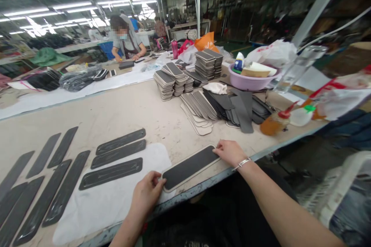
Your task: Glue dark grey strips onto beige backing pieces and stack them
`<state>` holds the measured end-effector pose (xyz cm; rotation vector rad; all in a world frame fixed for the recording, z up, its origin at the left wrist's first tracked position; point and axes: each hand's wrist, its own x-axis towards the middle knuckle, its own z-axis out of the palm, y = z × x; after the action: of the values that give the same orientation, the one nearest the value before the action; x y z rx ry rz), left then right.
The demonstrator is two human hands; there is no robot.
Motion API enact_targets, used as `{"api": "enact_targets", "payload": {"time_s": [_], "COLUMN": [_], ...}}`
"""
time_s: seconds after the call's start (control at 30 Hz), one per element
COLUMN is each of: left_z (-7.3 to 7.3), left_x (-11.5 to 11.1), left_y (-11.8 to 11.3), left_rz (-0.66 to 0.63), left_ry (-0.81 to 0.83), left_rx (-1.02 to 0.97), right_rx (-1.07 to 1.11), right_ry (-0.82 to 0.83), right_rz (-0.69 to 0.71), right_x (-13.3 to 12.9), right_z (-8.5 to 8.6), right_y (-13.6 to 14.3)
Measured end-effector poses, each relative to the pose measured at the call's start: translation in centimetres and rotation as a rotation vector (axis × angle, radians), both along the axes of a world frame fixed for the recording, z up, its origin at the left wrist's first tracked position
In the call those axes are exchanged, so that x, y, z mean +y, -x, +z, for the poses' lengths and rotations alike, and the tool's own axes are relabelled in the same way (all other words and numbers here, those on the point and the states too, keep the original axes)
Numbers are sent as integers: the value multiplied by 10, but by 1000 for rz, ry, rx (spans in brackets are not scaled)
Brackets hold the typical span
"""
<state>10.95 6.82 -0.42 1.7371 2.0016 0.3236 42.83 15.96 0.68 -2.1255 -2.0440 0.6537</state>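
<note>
A long dark strip with a pale border (189, 168) lies near the table's front edge. My left hand (149, 191) pinches its left end between thumb and fingers. At the far right end, the fingers of my right hand (228, 152) close on the strip's corner; a bracelet circles that wrist. Left of my hands, several dark strips with shiny patches, such as one strip (111, 173), lie on a white sheet (92, 210) and on the bare tabletop. Beyond the held strip, pale-edged pieces (199, 106) are fanned out beside dark flat pieces (243, 112).
Stacks of strips (165, 83) stand farther back on the table (124, 108). To the right are a purple basin (249, 81), a bottle of amber liquid (274, 123) and a white bottle with a green cap (301, 115). A person (127, 42) works across the table.
</note>
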Motion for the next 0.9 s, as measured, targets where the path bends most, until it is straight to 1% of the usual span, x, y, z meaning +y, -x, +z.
{"api": "enact_targets", "payload": {"time_s": [0.33, 0.63, 0.77, 0.9], "left_z": [0, -3, 0, 5], "left_x": [1, 3, 4, 5], "left_y": [-1, 1, -1, -3], "left_rz": [8, 3, 21, 48], "left_ry": [36, 45, 47, 58], "left_rx": [10, -3, -6, -15], "right_rx": [-2, -17, -31, -42], "right_ry": [6, 26, 42, 30], "right_rz": [-15, -12, -13, 12], "right_x": [1, 1, 2, 1], "right_z": [0, 4, 5, 3], "right_y": [1, 2, 3, 3]}}
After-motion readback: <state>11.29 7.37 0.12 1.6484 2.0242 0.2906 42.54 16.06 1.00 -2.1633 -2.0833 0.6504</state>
